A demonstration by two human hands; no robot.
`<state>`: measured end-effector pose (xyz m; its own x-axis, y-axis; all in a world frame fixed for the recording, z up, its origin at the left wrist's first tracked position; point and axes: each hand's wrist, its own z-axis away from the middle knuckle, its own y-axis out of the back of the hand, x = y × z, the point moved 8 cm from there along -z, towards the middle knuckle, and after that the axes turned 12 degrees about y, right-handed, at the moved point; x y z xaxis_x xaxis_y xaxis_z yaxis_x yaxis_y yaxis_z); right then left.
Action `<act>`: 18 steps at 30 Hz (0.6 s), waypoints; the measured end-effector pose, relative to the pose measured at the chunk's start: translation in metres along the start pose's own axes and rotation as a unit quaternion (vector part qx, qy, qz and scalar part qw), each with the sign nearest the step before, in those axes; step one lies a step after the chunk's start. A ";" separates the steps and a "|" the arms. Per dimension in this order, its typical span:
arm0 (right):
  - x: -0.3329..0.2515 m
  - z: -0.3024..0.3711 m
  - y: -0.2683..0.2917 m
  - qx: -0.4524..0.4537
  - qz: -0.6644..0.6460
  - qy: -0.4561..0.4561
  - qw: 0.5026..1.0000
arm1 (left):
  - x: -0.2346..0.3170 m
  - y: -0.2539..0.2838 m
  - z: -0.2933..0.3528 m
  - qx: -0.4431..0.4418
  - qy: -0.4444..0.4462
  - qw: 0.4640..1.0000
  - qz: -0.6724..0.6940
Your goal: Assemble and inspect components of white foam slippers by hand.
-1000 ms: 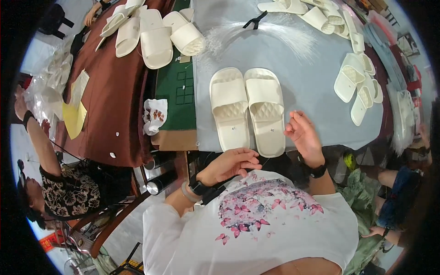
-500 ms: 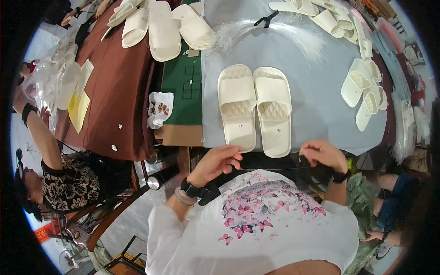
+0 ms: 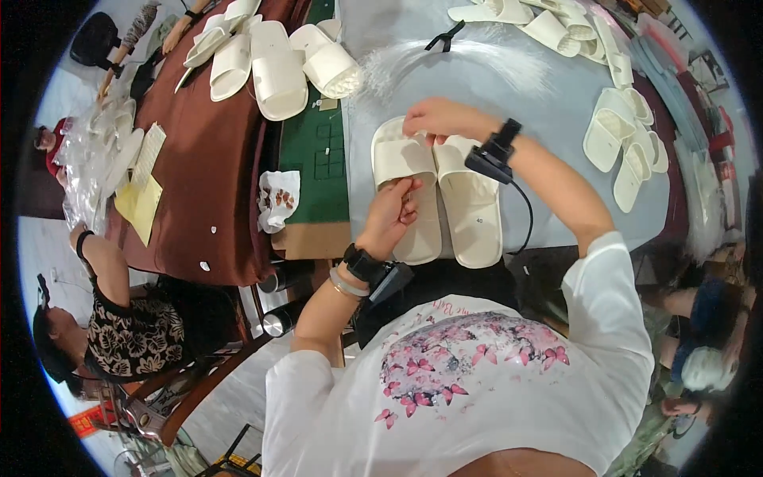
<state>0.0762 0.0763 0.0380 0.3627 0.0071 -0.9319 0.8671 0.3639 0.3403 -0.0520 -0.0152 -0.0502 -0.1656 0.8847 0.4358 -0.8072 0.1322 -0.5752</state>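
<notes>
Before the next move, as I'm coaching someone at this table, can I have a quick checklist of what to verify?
1. Left slipper and right slipper side by side on the grey cloth: ok.
2. Left hand at the left slipper's strap opening: ok.
3. Right hand over the pair's toe ends: ok.
4. Anything thin held in the fingers: cannot tell, too fine or hidden.
5. Bundle of clear strands tied and beyond the slippers: ok, black tie visible.
6. Right-wrist cable tucked away: not ok, it loops loosely beside the right slipper.
</notes>
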 end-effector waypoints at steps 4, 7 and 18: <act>0.022 -0.016 -0.023 -0.118 0.047 -0.055 0.990 | 0.006 -0.009 0.001 0.037 -0.017 0.999 -0.034; 0.036 -0.022 -0.031 -0.121 -0.013 -0.087 0.989 | 0.011 -0.023 0.005 0.047 -0.038 0.995 -0.084; 0.010 0.034 0.020 0.244 -0.283 0.022 0.928 | 0.010 -0.030 0.030 0.032 -0.082 0.995 -0.051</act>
<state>0.1090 0.0516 0.0403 -0.2016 -0.0143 -0.9794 0.9698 -0.1431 -0.1976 -0.0459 -0.0237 -0.0080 -0.1665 0.7826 0.5998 -0.8586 0.1840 -0.4784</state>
